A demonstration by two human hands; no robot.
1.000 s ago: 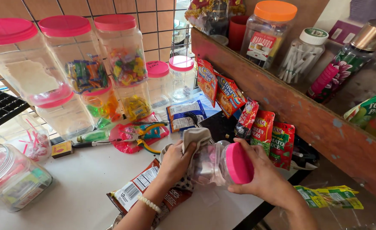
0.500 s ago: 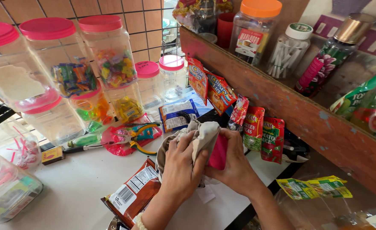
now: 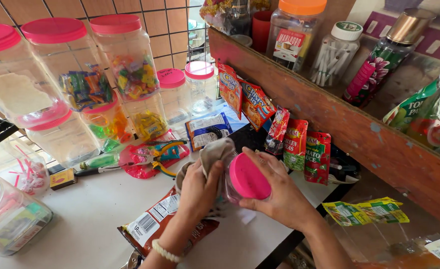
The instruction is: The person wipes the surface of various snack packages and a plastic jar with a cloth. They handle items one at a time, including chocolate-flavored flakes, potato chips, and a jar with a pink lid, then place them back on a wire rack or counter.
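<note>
My right hand [image 3: 279, 197] grips a small clear plastic jar with a pink lid [image 3: 249, 177], lid turned toward me. My left hand [image 3: 198, 192] presses a grey cloth [image 3: 215, 152] against the jar's side. Both hands hover over the white counter [image 3: 90, 219], just above a brown snack packet [image 3: 152, 226] lying flat.
Stacked clear jars with pink lids [image 3: 125, 55] full of sweets line the back left. Pliers and a pink lid [image 3: 152, 154] lie behind the hands. Snack sachets [image 3: 294, 144] hang from a wooden shelf [image 3: 359, 129] holding bottles and an orange-lidded jar [image 3: 294, 30].
The jar has been turned in my right hand, the pink lid now facing me again, while my left hand keeps rubbing the cloth over it.
</note>
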